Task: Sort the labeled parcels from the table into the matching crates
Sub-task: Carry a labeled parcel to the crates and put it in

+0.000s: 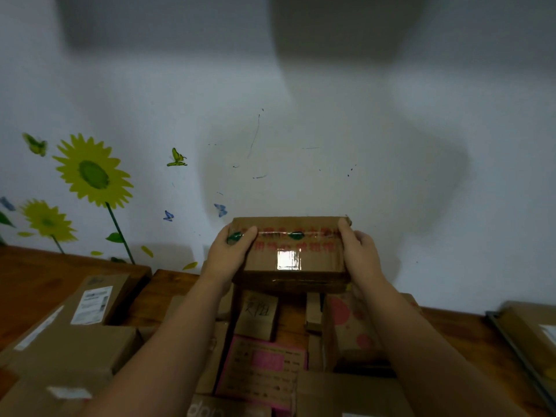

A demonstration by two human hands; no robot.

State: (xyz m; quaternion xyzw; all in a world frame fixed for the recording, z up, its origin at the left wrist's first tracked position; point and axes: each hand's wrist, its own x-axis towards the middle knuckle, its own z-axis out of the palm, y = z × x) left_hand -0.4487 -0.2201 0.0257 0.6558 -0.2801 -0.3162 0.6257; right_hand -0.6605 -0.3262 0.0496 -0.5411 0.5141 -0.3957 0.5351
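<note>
I hold a brown cardboard parcel (293, 255) with red print and shiny clear tape up above the table, between both hands. My left hand (228, 254) grips its left end, thumb lying over the top. My right hand (359, 251) grips its right end the same way. Below it on the wooden table (168, 293) lies a heap of parcels: a small brown box with handwriting (258, 314), a pink-printed box (264, 365) and a box with pink spots (349, 323).
Large brown boxes with white labels (90, 305) fill the table's left side. A crate edge holding a box (529, 329) shows at the right. A white wall with sunflower stickers (93, 173) stands close behind the table.
</note>
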